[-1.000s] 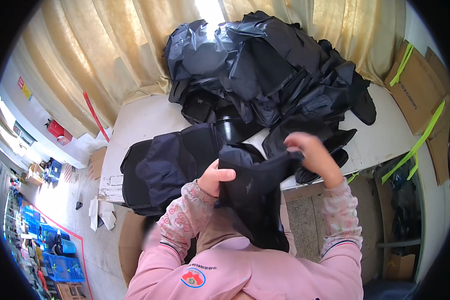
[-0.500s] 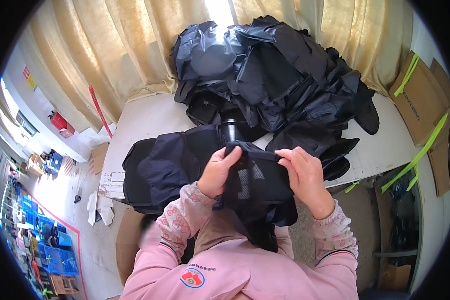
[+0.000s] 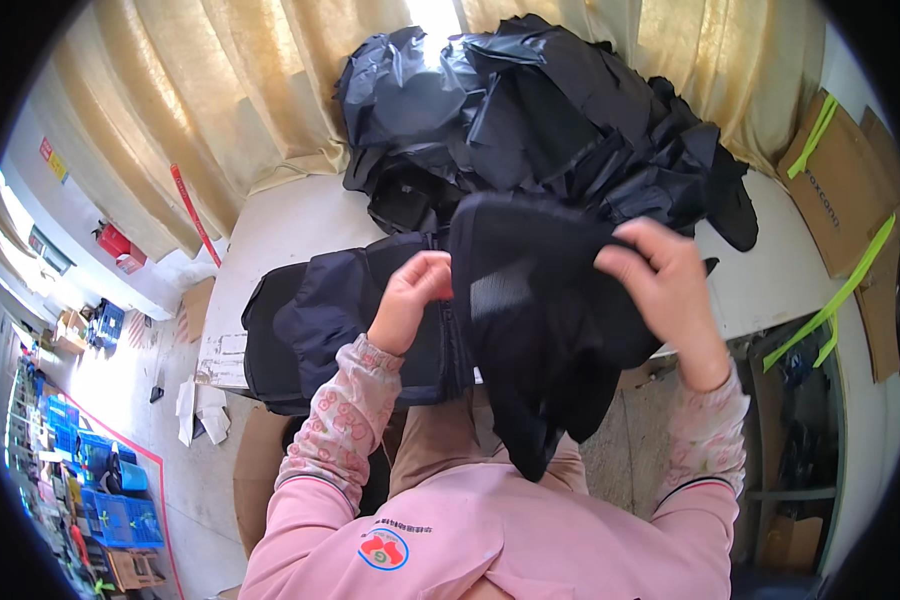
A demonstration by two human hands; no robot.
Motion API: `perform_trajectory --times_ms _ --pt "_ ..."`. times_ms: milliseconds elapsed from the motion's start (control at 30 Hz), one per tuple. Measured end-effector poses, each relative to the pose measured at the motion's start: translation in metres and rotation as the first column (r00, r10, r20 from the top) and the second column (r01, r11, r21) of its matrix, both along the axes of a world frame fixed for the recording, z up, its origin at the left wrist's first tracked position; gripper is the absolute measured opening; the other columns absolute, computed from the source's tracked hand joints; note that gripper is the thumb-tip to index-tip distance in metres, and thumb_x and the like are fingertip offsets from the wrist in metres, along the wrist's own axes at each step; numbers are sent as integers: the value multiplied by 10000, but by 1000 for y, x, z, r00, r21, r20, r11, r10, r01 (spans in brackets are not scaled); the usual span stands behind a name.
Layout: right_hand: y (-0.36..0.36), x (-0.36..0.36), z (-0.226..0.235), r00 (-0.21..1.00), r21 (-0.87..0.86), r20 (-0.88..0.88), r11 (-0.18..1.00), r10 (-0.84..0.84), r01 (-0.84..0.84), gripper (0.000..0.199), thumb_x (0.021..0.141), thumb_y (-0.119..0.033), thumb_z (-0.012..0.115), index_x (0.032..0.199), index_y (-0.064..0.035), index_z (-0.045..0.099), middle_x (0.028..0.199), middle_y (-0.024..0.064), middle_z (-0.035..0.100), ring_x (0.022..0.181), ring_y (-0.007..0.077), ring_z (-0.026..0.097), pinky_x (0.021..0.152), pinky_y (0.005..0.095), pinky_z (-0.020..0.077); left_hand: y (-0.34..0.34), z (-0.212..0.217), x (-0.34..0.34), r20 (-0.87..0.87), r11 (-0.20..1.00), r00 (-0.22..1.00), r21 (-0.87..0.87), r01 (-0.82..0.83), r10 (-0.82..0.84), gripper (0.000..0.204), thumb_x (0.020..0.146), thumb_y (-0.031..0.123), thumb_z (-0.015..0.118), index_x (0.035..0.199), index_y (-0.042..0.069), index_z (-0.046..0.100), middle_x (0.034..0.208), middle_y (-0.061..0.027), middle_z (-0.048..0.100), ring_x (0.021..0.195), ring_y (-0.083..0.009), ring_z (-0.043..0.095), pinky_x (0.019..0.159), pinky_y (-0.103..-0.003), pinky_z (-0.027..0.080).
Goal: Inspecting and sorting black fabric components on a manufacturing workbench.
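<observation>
Up in front of me hangs a black fabric piece (image 3: 550, 300) with a see-through mesh patch, its lower end dangling over my lap. My left hand (image 3: 410, 300) has its fingers closed at the left edge of the piece. At its upper right edge, my right hand (image 3: 665, 290) pinches the cloth between thumb and fingers. Beside my left hand, a stack of black padded fabric pieces (image 3: 270, 325) lies on the table, topped by a dark navy cloth (image 3: 335, 310). The hanging piece hides part of the table behind it.
A large heap of black fabric pieces (image 3: 530, 110) covers the back of the white table (image 3: 290, 220), against beige curtains (image 3: 220, 90). Cardboard sheets (image 3: 850, 210) with lime-green straps (image 3: 840, 300) stand at the right. Blue crates (image 3: 120, 515) sit on the floor far left.
The mesh fabric piece has been lifted and spread wider. My hands have moved apart, the left one slightly left, the right one up and right. The shiny black cylinder behind it is now hidden.
</observation>
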State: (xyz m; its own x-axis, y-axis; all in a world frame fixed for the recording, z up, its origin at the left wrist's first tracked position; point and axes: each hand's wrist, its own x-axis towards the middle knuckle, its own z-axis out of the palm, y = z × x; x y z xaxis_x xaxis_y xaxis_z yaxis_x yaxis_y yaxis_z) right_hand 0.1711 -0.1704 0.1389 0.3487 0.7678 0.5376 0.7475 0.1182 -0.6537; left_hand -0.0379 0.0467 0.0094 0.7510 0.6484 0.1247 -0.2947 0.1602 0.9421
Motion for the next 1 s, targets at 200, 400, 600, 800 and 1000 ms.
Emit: perform_trajectory --times_ms 200,400,600,800,1000 --pt "-4 33 39 851 243 -514 970 107 25 130 896 -136 677 943 -16 667 817 -47 632 755 17 552 683 188 443 -45 -76 -32 -295 838 804 24 546 -515 691 838 26 679 1440 61 342 1235 -61 567 1149 -136 533 969 -298 443" --pt "-1 22 48 700 366 -672 930 242 30 190 929 -172 639 1033 -15 665 926 4 685 811 63 620 717 199 475 -82 -85 -10 111 703 822 -463 540 -558 617 935 246 584 1451 29 326 1295 -119 558 1240 -223 486 1057 -360 376" --pt "-2 13 32 582 415 -730 909 358 -39 208 944 -164 615 1091 -20 642 961 18 686 843 73 632 758 214 491 -85 -58 25 404 504 909 -766 399 -105 550 968 382 503 1338 -20 450 1313 -147 558 1249 -293 496 1119 -428 313" --pt "23 -3 -43 829 91 -531 985 175 -149 175 952 -179 605 971 -9 568 846 -48 527 815 30 461 721 209 423 -86 -23 43 375 551 917 -740 385 -138 373 920 191 503 1224 -18 559 1216 -118 627 1137 -263 584 987 -393 447" --pt "37 7 -111 982 11 -73 984 -174 175 235 970 -229 539 1020 -5 493 798 292 608 791 496 582 618 501 456 -71 -15 33 753 349 614 -524 777 -235 279 916 140 484 1121 -15 593 1108 -106 659 781 -122 602 546 -213 478"
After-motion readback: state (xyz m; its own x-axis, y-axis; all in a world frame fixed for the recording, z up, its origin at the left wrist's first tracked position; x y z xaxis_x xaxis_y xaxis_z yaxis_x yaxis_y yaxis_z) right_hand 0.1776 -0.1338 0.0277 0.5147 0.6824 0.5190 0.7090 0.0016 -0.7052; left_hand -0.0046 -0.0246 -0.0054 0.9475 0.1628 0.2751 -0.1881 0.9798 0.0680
